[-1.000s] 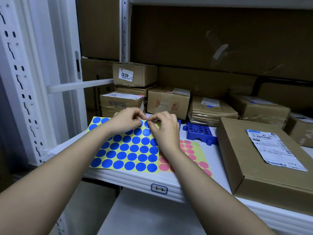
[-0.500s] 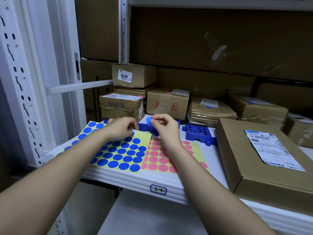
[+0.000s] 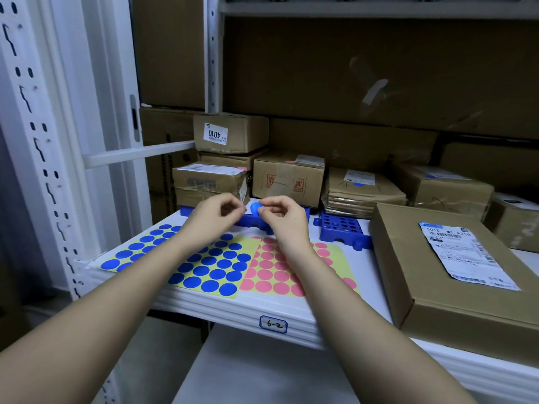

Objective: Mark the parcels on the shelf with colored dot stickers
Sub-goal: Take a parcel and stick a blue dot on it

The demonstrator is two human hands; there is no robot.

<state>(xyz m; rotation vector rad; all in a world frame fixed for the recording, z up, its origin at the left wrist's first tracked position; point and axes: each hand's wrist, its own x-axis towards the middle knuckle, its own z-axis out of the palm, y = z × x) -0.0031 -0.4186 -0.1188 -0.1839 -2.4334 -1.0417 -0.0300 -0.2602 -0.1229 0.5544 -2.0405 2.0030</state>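
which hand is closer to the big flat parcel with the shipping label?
Right. The right hand, pinching a blue dot sticker, is nearer the flat parcel; the left hand is farther left.

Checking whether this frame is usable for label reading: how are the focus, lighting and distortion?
Head view: wide-angle bending bows the shelf upright; soft overall, so the flat parcel's label is barely legible; upper cartons sit in dim shadow; both hands are slightly blurred.

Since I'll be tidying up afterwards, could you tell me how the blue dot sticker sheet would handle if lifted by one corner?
The blue dot sticker sheet looks thin and lies flat, so it would probably flop and weigh almost nothing. Its glossy backing might slide easily on the shelf.
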